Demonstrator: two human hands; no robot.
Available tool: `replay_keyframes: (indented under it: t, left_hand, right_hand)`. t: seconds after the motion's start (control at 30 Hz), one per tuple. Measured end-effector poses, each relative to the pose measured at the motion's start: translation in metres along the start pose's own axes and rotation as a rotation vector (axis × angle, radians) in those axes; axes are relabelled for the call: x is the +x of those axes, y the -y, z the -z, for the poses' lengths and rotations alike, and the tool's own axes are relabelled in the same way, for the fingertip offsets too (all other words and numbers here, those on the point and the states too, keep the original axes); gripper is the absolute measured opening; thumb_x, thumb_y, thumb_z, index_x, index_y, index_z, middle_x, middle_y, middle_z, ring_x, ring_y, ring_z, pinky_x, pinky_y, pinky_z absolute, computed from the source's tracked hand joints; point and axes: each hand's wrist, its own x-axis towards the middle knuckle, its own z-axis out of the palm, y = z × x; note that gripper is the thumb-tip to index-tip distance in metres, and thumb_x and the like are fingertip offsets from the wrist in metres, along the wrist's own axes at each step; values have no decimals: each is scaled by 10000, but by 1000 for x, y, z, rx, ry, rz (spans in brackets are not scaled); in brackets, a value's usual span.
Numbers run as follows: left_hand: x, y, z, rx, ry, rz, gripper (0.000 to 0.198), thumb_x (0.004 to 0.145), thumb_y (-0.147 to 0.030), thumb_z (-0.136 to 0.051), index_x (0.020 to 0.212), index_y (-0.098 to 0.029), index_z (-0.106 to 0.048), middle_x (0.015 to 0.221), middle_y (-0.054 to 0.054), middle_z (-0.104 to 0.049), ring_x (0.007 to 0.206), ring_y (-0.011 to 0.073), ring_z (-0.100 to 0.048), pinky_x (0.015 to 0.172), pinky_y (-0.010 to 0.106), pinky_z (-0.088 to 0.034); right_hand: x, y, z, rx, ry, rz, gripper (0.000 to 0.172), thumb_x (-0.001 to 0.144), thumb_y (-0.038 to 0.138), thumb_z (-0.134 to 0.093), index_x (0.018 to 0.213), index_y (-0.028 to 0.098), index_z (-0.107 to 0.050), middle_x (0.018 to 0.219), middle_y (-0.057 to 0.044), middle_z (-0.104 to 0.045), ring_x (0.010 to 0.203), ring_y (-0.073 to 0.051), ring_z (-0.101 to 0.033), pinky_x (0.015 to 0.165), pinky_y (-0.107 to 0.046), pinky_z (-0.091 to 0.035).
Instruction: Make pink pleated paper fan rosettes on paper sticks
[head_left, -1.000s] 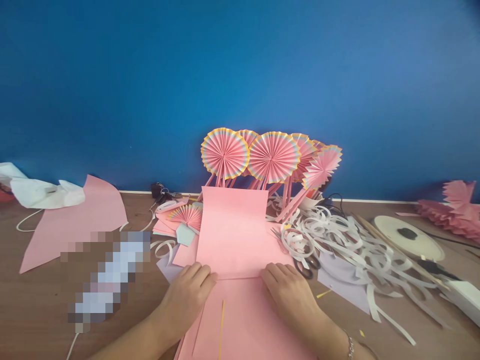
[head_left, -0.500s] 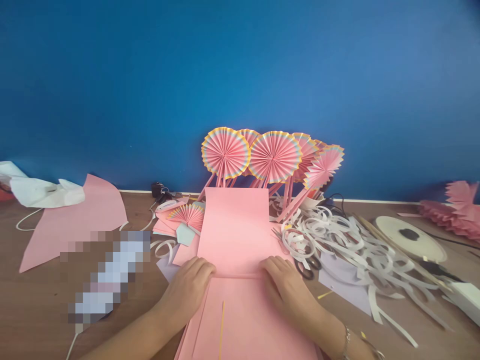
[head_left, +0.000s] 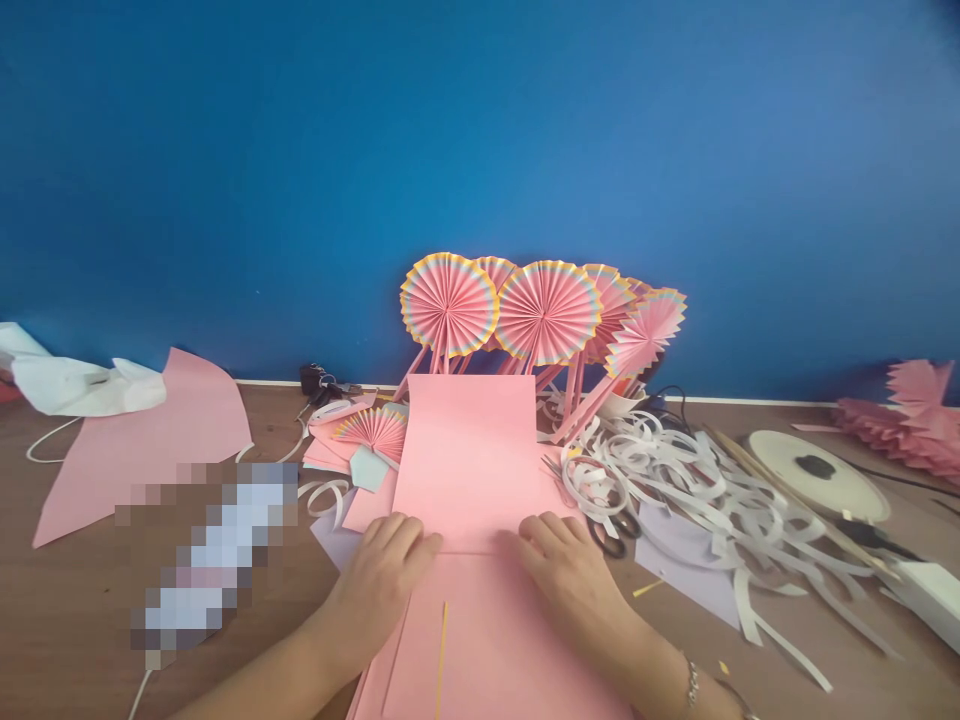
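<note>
A pink paper sheet [head_left: 469, 455] lies on the wooden table [head_left: 67, 620] in front of me, creased across its middle. My left hand [head_left: 379, 585] rests flat on the fold's left end, fingers stretched out. My right hand [head_left: 570, 575] presses flat on the fold's right part, fingers spread, with a bracelet at the wrist. Neither hand holds anything. A thin yellow strip [head_left: 442, 645] lies on the paper between my wrists. Pleated pink paper fans on sticks [head_left: 544, 315] lean against the blue wall behind the sheet.
Curled white paper strips [head_left: 675, 480] and scissors [head_left: 611, 530] lie right of the sheet. A tape roll [head_left: 817, 475] and a white box [head_left: 934, 595] sit far right. A small pink fan [head_left: 375, 430], another pink sheet [head_left: 142, 440] and white cloth [head_left: 82, 385] are left.
My right hand has slid a little left along the fold, and my left hand has edged slightly right. The sheet stays in place.
</note>
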Motion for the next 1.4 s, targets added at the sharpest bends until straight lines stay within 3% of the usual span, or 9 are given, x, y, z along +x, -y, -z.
replay_keyframes:
  t: [0.13,0.3,0.57,0.83,1.03,1.17,1.4]
  left_hand:
    - [-1,-5,1,73,85,-101,564,745,85,-448,1243,-178,-478,942,49,-589,872,201,-523,782,341,-443]
    - [-3,-11,-1,218,171,-75,528,747,48,-463,1244,-130,-488,914,69,-613,827,220,-551,701,341,-449]
    - [-8,-14,3,321,126,-15,490,747,56,-448,1186,-146,-530,857,48,-619,788,199,-563,647,310,-430]
    - [-3,-4,-2,100,8,-48,208,829,-17,-490,909,-177,-597,862,35,-600,785,203,-535,671,325,-435]
    - [-4,1,-6,-97,-11,16,336,770,65,-435,920,-177,-614,849,39,-608,783,205,-538,683,337,-452]
    - [1,3,-4,-214,-62,59,365,786,62,-391,930,-179,-624,836,39,-622,795,196,-558,689,322,-464]
    - [4,5,-7,-164,-84,59,392,764,90,-396,926,-175,-635,804,32,-589,763,184,-548,649,301,-459]
  right_hand:
    - [2,4,1,-61,46,125,338,778,35,-528,1066,204,-579,772,-18,-549,654,-167,-423,605,-310,-264]
    - [2,9,6,-61,60,86,451,700,-9,-534,1103,190,-562,821,-24,-570,663,-169,-447,590,-306,-283]
    - [-10,3,1,-113,6,18,274,648,-79,-500,692,191,-514,680,2,-554,546,-141,-428,566,-307,-251]
    - [-2,-1,1,-86,-63,46,245,650,-52,-482,618,191,-484,631,-2,-532,556,-156,-400,556,-296,-208]
    - [-2,1,6,98,18,-73,176,704,16,-482,673,186,-514,692,-17,-535,619,-171,-400,577,-293,-236]
    - [-1,-2,6,193,52,-129,247,729,-20,-440,800,177,-571,747,-23,-563,666,-173,-440,598,-292,-259]
    - [0,-7,-1,107,30,-102,301,740,-57,-433,799,186,-599,785,-30,-577,705,-169,-461,626,-296,-262]
